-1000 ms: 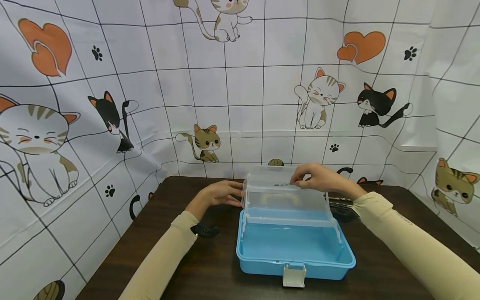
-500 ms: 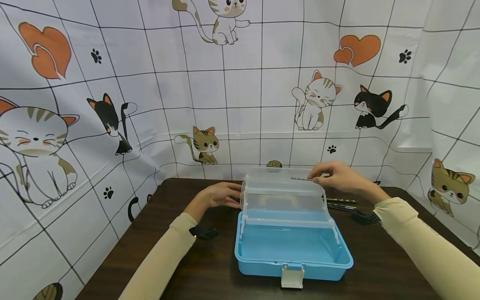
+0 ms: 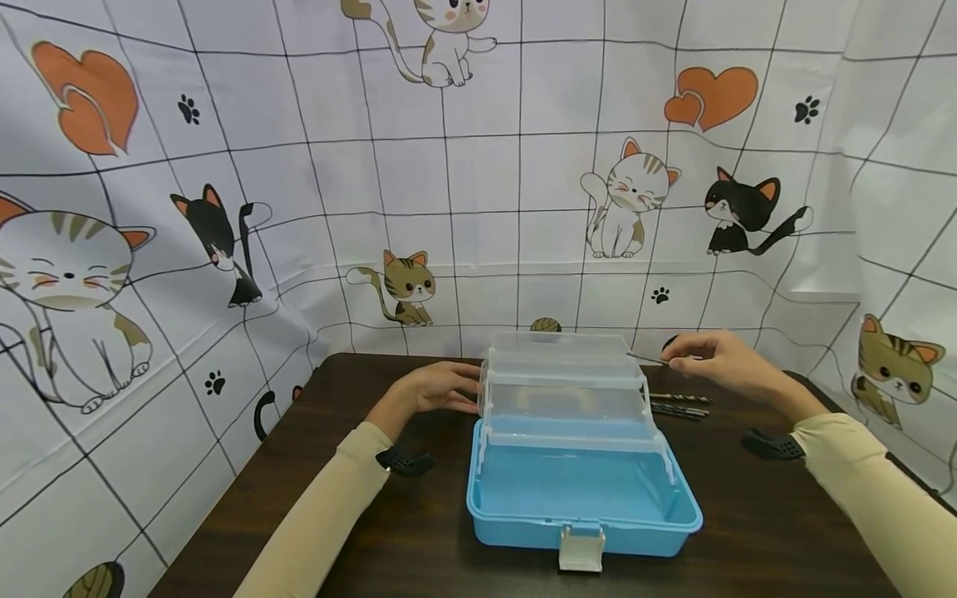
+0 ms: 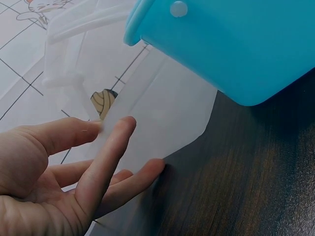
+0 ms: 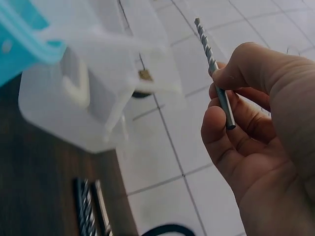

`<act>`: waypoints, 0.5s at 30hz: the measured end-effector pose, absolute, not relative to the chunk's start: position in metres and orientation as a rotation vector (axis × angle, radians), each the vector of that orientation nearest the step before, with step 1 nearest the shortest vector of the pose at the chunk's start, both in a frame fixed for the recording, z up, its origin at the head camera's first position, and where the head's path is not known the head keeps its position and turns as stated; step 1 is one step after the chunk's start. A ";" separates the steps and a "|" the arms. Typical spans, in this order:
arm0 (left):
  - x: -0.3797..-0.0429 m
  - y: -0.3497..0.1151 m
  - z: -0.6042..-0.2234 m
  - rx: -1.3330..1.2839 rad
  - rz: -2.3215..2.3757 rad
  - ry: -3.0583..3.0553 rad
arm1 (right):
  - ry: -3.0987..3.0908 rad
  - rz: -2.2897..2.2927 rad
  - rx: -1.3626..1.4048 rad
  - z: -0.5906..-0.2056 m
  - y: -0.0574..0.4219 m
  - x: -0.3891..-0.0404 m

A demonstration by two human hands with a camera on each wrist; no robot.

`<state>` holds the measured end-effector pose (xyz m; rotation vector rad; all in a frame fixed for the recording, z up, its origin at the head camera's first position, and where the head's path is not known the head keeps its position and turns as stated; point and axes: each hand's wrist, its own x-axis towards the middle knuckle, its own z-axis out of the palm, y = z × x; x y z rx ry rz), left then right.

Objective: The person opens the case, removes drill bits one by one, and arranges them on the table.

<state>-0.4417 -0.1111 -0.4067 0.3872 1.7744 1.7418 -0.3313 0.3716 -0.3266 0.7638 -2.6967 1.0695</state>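
Note:
My right hand (image 3: 718,363) pinches a drill bit (image 5: 205,46) between thumb and fingers, right of the box's raised lid. The bit is grey metal with a spiral flute, its tip pointing left in the head view. A light blue plastic box (image 3: 516,534) stands open on the table, its inside bare. Its translucent lid section (image 3: 564,400) is raised at the back. My left hand (image 3: 437,388) is at the lid's left side, fingers loosely extended, fingertips right at the clear plastic (image 4: 167,108).
Several more drill bits (image 3: 676,410) lie on the dark wooden table (image 3: 419,531), right of the lid. A white latch (image 3: 581,551) hangs at the box's front. Behind the table hangs a white sheet (image 3: 486,208) printed with cats and grid lines.
My right hand has moved right with the drill bit, from over the lid to beside it, uncovering the bits on the table. My left hand has stayed at the lid.

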 end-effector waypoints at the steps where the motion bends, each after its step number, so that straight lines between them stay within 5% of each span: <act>1: -0.442 -0.111 -0.406 0.379 1.746 1.772 | -2.691 1.074 0.757 -0.329 0.375 -0.332; 15: -0.443 -0.112 -0.410 0.365 1.763 1.761 | -2.732 0.988 0.650 -0.368 0.411 -0.338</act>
